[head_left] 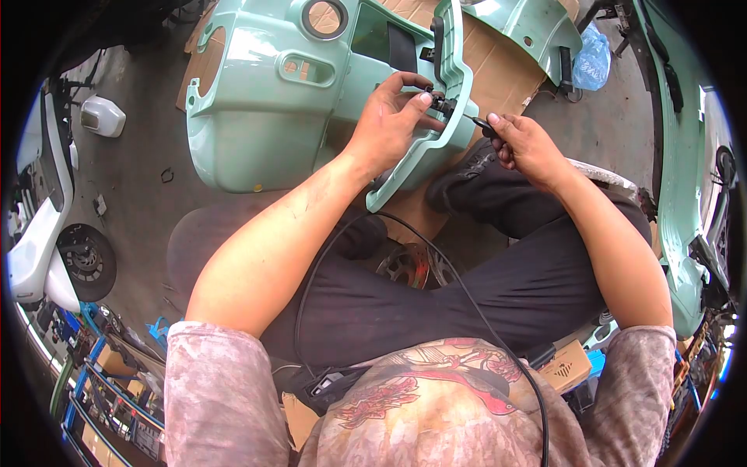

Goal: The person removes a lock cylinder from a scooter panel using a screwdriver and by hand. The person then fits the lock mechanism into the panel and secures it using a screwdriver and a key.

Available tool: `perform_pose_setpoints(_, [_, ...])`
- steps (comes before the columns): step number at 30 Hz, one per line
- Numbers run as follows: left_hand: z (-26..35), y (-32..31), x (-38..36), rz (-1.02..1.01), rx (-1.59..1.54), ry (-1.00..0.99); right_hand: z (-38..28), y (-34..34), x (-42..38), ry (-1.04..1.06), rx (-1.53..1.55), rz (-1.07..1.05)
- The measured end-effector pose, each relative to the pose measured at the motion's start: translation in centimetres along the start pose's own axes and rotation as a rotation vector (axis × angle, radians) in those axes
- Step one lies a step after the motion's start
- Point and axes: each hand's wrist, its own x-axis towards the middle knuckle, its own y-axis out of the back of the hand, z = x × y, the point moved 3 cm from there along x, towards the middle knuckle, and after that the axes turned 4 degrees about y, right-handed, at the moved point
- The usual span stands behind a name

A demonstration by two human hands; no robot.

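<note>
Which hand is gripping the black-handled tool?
The right hand: it grips the tool, while the left hand is at a small black part beside the green rim.

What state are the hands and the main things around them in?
Green panel: lying on cardboard, unheld at its far-left end
Left hand: closed around a black fitting
Black fitting: held at the panel's edge
Right hand: closed on a slim tool
Slim tool: pointing toward the fitting
Blue plastic bag: crumpled
Black cable: curving loosely over the lap
</note>
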Motion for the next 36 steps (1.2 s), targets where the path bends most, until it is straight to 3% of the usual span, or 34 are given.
perform_pose_setpoints(3, [0.0, -0.2, 0.1, -0.003, 0.000, -0.003, -0.5, -0.3, -0.7, 0.042, -0.196, 0.060])
perform_pose_setpoints(6, [0.1, -0.1, 0.0, 0.013, 0.040, 0.009, -1.0, -0.7, -1.1, 0.216, -0.192, 0.095])
perform_pose_setpoints(8, [0.3, -0.1, 0.1, -0.004, 0.033, 0.004, -1.3, -0.5, -0.9, 0.316, -0.369, 0.052])
perform_pose_setpoints(12, [-0.1, -0.7, -0.1, -0.029, 0.005, 0.024, -0.7, 0.2, -0.2, 0.146, -0.298, 0.099])
perform_pose_setpoints(14, [0.0, -0.7, 0.0, -0.029, -0.004, 0.028, -0.2, 0.2, -0.1, -0.070, -0.039, -0.013])
perform_pose_setpoints(26, [0.5, -0.9, -0.3, -0.070, 0.070, -0.057, -0.7, 0.0, -0.3, -0.069, -0.020, -0.017])
perform_pose_setpoints(36, [0.6, -0.7, -0.3, -0.052, 0.001, -0.013, -0.7, 0.2, 0.1, 0.031, -0.060, -0.035])
